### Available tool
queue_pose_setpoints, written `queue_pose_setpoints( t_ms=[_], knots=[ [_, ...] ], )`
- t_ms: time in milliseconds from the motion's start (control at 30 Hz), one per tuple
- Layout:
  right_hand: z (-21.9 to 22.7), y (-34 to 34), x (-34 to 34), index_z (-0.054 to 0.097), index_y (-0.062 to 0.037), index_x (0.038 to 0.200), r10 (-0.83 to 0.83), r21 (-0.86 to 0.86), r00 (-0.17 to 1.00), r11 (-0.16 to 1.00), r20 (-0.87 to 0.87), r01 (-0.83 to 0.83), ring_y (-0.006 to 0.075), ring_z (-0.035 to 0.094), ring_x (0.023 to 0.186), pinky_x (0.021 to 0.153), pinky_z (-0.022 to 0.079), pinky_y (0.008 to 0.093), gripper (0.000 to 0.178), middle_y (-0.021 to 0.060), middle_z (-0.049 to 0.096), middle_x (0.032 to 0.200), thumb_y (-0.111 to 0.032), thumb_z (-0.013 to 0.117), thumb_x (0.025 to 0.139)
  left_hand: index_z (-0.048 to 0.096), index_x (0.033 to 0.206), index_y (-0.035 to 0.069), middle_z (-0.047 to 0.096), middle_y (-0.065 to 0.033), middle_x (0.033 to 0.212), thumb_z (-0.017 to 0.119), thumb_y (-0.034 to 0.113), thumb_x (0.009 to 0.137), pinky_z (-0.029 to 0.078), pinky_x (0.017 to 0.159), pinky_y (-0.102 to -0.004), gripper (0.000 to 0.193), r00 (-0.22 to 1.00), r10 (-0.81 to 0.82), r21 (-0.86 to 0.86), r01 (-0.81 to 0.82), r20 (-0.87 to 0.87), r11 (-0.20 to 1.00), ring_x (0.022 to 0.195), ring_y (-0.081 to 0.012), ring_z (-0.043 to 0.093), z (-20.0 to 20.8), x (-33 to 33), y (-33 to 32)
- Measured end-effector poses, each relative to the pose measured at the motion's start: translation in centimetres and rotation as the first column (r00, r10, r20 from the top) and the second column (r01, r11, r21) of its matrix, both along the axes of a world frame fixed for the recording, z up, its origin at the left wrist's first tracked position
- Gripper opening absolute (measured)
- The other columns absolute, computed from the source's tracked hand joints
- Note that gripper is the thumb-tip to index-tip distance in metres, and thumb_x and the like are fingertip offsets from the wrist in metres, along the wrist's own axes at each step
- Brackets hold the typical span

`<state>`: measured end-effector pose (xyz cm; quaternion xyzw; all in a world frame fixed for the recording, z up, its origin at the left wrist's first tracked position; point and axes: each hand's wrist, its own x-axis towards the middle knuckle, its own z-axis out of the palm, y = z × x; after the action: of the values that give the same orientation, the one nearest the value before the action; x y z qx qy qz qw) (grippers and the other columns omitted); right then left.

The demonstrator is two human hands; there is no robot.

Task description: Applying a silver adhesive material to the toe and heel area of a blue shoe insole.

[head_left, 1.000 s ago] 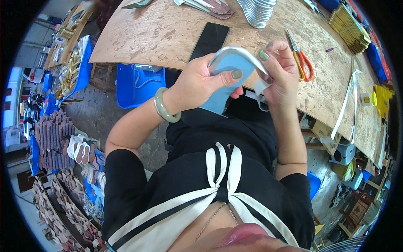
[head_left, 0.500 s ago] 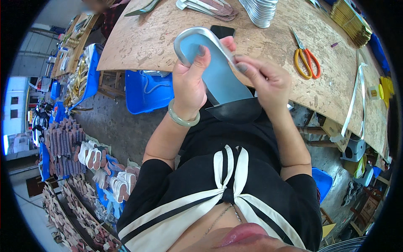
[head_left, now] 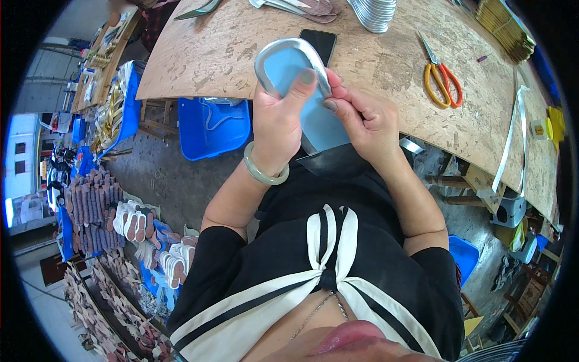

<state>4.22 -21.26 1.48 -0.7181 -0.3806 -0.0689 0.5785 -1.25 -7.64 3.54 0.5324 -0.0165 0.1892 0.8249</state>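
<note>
- Left hand (head_left: pixel 278 123) grips the blue insole (head_left: pixel 288 66); thumb presses its face.
- Right hand (head_left: pixel 360 117) pinches the silver edge strip (head_left: pixel 272 49).
- Risk: uneven pinch pressure may wrinkle or lift the strip.

Worn wooden table (head_left: pixel 386 66), scuffed top. Orange-handled scissors (head_left: pixel 442 81) lie on it, right of a black phone (head_left: pixel 319 43). Stack of silver bands (head_left: pixel 373 12) at far edge. White ribbon (head_left: pixel 509 142) hangs over table's right side. Blue bin (head_left: pixel 211 127) on floor below. Rows of sandals (head_left: pixel 136 223) on floor, left.
</note>
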Motion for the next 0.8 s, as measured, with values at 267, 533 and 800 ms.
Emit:
queue_pose_setpoints(
  t_ms=[267, 533, 800],
  knots=[
    [-0.4, -1.5, 0.8, 0.071, -0.0034, 0.092, 0.116, 0.019, 0.944, 0.993, -0.309, -0.116, 0.0103, 0.059, 0.067, 0.06, 0.045, 0.0236, 0.014, 0.005, 0.066, 0.074, -0.011, 0.068, 0.081, 0.061, 0.097, -0.002, 0.067, -0.0112, 0.087, 0.065, 0.01, 0.086, 0.055, 0.069, -0.0295, 0.017, 0.988, 0.147, 0.103, -0.141, -0.055, 0.985, 0.076, -0.0194, 0.066, -0.1, -0.1, 0.3],
    [-1.5, -1.4, 0.2, 0.068, -0.002, 0.086, 0.101, -0.127, 0.995, 0.987, 0.002, -0.1, 0.0123, 0.053, 0.062, 0.055, 0.039, 0.0248, 0.009, 0.0031, 0.055, 0.064, -0.008, 0.068, 0.08, 0.059, 0.098, -0.001, 0.067, -0.0128, 0.087, 0.065, 0.01, 0.086, 0.056, 0.068, -0.0332, 0.018, 0.993, 0.103, 0.058, -0.1, -0.055, 0.993, 0.076, -0.0219, 0.067, 0.5, -0.1, 0.1],
    [-0.7, -1.0, 0.7, 0.068, -0.0024, 0.089, 0.157, -0.032, 0.979, 0.986, -0.132, -0.162, 0.0133, 0.059, 0.065, 0.059, 0.046, 0.0256, 0.012, 0.0065, 0.065, 0.074, -0.012, 0.067, 0.082, 0.053, 0.121, -0.004, 0.051, -0.0205, 0.129, 0.066, 0.013, 0.084, 0.043, 0.097, -0.0373, 0.043, 0.988, -0.152, 0.153, 0.156, -0.038, 0.976, 0.114, -0.0276, 0.055, -1.7, -0.6, 1.2]
  ],
)
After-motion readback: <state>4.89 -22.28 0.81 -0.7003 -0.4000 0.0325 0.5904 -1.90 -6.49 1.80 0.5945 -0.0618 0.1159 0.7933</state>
